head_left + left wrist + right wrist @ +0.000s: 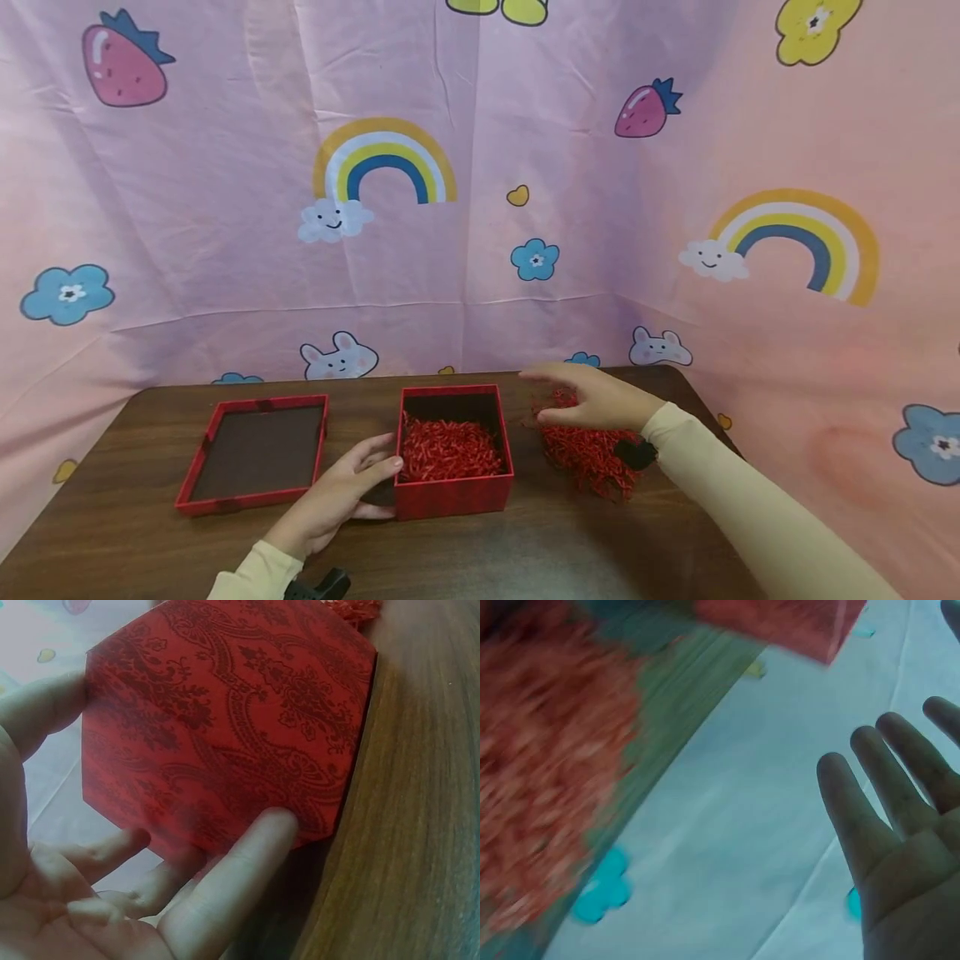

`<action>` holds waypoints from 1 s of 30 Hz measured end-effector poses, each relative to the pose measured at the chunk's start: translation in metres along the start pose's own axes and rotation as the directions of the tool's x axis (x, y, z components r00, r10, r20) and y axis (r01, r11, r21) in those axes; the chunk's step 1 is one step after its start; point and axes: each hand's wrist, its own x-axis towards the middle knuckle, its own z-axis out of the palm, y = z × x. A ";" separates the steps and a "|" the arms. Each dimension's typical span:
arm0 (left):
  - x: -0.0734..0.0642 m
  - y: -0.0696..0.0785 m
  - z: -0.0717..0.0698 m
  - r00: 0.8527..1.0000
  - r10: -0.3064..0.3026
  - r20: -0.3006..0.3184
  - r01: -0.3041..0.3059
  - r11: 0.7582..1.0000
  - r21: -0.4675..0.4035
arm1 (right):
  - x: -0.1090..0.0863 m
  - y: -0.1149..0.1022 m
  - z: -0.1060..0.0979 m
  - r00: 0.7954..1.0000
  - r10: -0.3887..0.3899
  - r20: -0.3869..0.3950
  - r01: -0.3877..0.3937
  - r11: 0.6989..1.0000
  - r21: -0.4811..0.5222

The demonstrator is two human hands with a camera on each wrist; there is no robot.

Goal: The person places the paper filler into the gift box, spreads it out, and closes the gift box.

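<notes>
While the left hand touched the side of an open red box, the right hand was spread by a heap of red shreds.
The box stood upright on the wooden table, near its middle, with crinkled red filler lying inside below the rim; the left hand's fingers were parted and fairly straight against its patterned left wall, thumb near the front corner. The right hand's fingers were extended and held nothing; the right wrist view, blurred in part, showed them apart from the heap, which lay loose on the table to the right of the box. Left of the box lay a shallow red lid, its dark inside facing up, and printed cloth hung behind the table.
</notes>
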 end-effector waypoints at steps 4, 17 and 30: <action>-0.002 0.001 -0.001 1.000 -0.009 0.010 0.009 1.000 -0.001 | -0.021 0.022 -0.006 0.998 0.058 -0.031 -0.057 0.998 0.041; -0.001 0.001 0.000 0.999 -0.016 0.029 0.016 1.000 -0.012 | -0.065 0.086 0.008 0.983 0.142 -0.117 -0.140 0.990 0.028; -0.001 0.000 0.000 1.000 -0.014 0.013 0.014 1.000 -0.012 | -0.063 0.120 0.045 0.985 0.170 -0.008 -0.169 0.984 0.063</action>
